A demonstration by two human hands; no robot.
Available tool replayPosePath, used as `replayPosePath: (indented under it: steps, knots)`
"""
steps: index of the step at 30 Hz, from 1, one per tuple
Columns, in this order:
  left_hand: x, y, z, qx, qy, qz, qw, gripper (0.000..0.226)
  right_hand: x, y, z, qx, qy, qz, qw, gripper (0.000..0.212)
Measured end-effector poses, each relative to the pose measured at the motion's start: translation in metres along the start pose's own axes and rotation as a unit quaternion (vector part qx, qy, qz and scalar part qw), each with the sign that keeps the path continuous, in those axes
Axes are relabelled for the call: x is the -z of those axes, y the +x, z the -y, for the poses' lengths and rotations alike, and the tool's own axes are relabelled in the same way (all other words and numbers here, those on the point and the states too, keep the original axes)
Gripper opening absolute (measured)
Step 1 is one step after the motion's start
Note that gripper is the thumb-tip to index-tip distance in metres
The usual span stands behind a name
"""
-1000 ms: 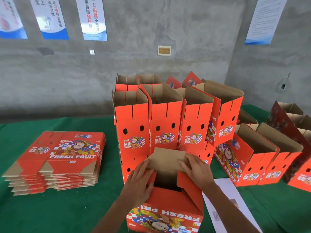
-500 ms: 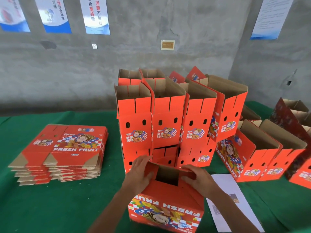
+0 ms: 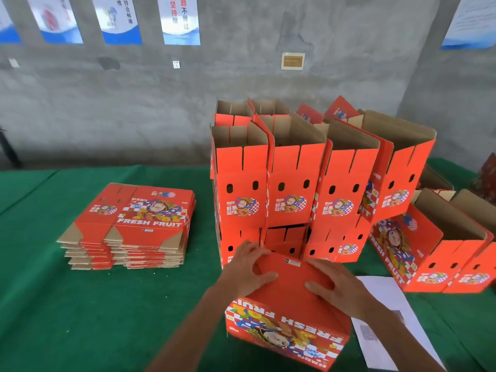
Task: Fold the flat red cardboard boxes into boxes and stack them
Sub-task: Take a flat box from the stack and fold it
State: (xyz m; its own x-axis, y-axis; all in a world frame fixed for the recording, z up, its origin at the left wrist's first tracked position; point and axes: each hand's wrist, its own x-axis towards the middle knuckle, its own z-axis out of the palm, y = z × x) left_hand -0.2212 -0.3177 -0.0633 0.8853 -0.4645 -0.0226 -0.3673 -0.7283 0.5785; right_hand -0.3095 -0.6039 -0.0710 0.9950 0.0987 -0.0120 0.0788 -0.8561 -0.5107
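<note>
two hands press the closed bottom flaps of an upturned red box (image 3: 288,315) on the green table (image 3: 80,318): left hand (image 3: 245,269) and right hand (image 3: 335,287) lie flat, fingers spread, gripping nothing. its long axis runs left to right. folded boxes (image 3: 295,183) crowd just behind; flat stack (image 3: 131,224) waits well left.

"FRESH FRUIT" in white on top sheet of flat box stack (image 3: 134,224) at left, same words inverted on held box (image 3: 287,326) at lower centre, Chinese characters on wall posters (image 3: 178,20) at top.
</note>
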Motion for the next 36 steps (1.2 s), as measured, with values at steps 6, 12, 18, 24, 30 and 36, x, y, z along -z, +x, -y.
replayPosePath:
  steps: [6,12,18,24,30,36]
  knots:
    - [-0.002,0.006,-0.006,0.032,0.095,-0.001,0.995,0.095,-0.001,0.011,0.012,-0.059,-0.025,-0.008,0.998,0.071]
    - [-0.010,0.011,-0.009,0.046,0.161,0.001,0.986,0.076,-0.011,0.011,0.020,-0.076,-0.109,-0.056,0.990,0.070]
    - [-0.016,0.005,-0.001,0.054,0.156,-0.033,0.986,0.061,-0.010,-0.003,0.026,-0.098,0.122,-0.133,0.979,0.049]
    - [-0.007,0.006,0.012,0.092,0.103,-0.079,0.987,0.057,-0.002,-0.017,0.004,-0.361,0.330,-0.068,0.870,0.065]
    - [-0.004,-0.003,0.020,0.084,0.086,-0.083,0.989,0.053,-0.021,-0.029,-0.006,-0.436,0.402,0.104,0.799,0.078]
    - [-0.001,-0.012,0.024,0.075,0.079,-0.084,0.990,0.051,-0.021,-0.039,-0.008,-0.436,0.476,0.132,0.752,0.075]
